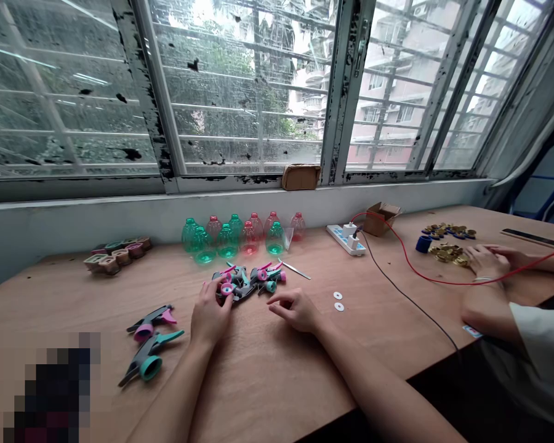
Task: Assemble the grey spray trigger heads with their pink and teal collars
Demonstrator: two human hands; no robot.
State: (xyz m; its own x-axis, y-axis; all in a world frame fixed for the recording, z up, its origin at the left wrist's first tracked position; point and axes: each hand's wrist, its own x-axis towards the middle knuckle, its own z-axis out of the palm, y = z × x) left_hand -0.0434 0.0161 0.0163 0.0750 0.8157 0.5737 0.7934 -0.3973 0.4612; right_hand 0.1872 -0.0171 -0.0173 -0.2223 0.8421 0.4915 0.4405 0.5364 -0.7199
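Observation:
My left hand [211, 315] rests on the wooden table [268, 369] with its fingers curled on a grey spray trigger head with a pink collar [226, 288], at the near edge of a pile of several grey, pink and teal trigger heads [253, 280]. My right hand [295, 309] lies just right of it, fingers loosely curled, holding nothing that I can see. Two more trigger heads, one pink [150, 323] and one teal [148, 360], lie apart at the left.
Green and red plastic bottles [240, 237] stand by the wall. Taped rolls [117, 253] sit at the left, two white washers [338, 301] and tweezers [295, 269] near the pile. A power strip [346, 239], cables, a cardboard box [381, 218], and another person's hands [487, 261] over gold caps are at the right.

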